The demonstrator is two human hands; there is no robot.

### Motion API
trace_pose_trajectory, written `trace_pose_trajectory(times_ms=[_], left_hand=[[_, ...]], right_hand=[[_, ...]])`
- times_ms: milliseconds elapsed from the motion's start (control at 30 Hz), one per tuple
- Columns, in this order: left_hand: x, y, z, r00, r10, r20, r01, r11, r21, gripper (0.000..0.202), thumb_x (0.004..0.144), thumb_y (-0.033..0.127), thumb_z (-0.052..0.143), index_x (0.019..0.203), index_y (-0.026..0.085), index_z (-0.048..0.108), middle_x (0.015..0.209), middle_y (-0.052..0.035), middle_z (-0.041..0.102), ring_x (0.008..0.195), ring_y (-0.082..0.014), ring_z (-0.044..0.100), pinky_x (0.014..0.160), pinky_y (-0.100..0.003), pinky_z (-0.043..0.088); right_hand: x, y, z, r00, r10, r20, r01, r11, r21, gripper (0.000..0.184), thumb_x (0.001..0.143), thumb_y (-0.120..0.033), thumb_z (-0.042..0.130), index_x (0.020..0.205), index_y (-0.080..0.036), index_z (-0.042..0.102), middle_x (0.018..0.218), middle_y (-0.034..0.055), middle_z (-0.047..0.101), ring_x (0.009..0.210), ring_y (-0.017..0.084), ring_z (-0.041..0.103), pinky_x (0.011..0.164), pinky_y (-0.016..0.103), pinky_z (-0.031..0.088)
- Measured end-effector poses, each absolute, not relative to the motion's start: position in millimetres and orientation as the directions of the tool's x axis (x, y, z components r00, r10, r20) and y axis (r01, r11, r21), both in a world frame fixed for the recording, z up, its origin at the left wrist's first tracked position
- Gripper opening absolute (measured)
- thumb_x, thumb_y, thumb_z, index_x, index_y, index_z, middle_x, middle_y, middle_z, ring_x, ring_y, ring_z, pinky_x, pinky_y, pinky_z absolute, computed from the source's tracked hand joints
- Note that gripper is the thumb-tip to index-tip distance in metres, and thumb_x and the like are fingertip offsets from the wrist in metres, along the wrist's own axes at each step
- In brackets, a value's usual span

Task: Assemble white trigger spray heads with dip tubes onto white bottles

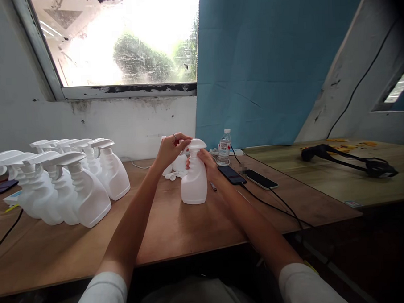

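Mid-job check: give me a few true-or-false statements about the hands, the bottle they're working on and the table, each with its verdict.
1. The left hand and right hand both grip the spray bottle. True.
2. The spray bottle lies on its side. False: it stands upright on the table.
3. A group of white bottles stands to its left. True.
4. The right hand holds the water bottle. False: it stands untouched behind.

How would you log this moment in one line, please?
left hand: on spray head | right hand: grips bottle neck | capped bottles: table left
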State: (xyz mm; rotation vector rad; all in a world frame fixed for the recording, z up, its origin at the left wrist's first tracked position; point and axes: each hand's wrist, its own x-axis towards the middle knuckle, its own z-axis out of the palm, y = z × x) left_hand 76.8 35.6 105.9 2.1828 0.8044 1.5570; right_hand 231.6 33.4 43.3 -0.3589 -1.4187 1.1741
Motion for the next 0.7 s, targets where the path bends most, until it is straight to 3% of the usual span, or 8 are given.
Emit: trace_pose_trajectory(times_ms=[167, 333, 533, 700], left_hand=[[77.1, 35.2, 105.6, 0.239, 0.619, 0.748, 0.242, -0.784, 0.572, 0.022, 0.082, 0.034, 0.06, 0.088, 0.016, 0.072, 0.068, -0.0006, 0.065, 0.06, -0.0102, 0.054, 0.06, -0.022, 0.042], [77.2, 36.1, 105.2, 0.243, 0.623, 0.743, 0.227, -0.782, 0.581, 0.023, 0.083, 0.035, 0.06, 0.089, 0.016, 0.072, 0.067, -0.0002, 0.065, 0.06, -0.01, 0.054, 0.06, -0.021, 0.042], [79.6, 37.1, 103.2, 0.228, 0.633, 0.74, 0.189, -0.774, 0.604, 0.023, 0.083, 0.035, 0.061, 0.089, 0.015, 0.072, 0.072, -0.0019, 0.067, 0.061, -0.0096, 0.056, 0.06, -0.021, 0.043], [78.2, 32.3, 105.5, 0.241, 0.653, 0.718, 0.133, -0.755, 0.642, 0.025, 0.08, 0.038, 0.065, 0.085, 0.015, 0.071, 0.086, -0.0051, 0.071, 0.071, -0.0115, 0.06, 0.065, -0.023, 0.047]], right_hand=[[232.1, 33.2, 43.6, -0.195, 0.802, 0.565, -0.342, 0.484, -0.805, 0.041, 0.07, -0.045, 0.077, 0.094, -0.02, 0.055, 0.06, -0.0019, 0.063, 0.049, 0.014, 0.059, 0.05, 0.028, 0.049], [235.2, 32.4, 39.2, -0.246, 0.769, 0.59, -0.383, 0.482, -0.788, 0.041, 0.078, -0.054, 0.065, 0.097, -0.02, 0.056, 0.069, 0.0015, 0.066, 0.057, 0.015, 0.062, 0.055, 0.029, 0.051], [232.8, 34.5, 38.5, -0.178, 0.759, 0.626, -0.335, 0.552, -0.764, 0.034, 0.078, -0.046, 0.07, 0.093, -0.021, 0.053, 0.063, -0.002, 0.063, 0.051, 0.014, 0.059, 0.052, 0.027, 0.049], [242.1, 39.0, 44.2, -0.417, 0.758, 0.502, -0.416, 0.332, -0.847, 0.033, 0.076, -0.041, 0.07, 0.096, -0.02, 0.054, 0.071, -0.0001, 0.063, 0.06, 0.015, 0.061, 0.057, 0.028, 0.051]])
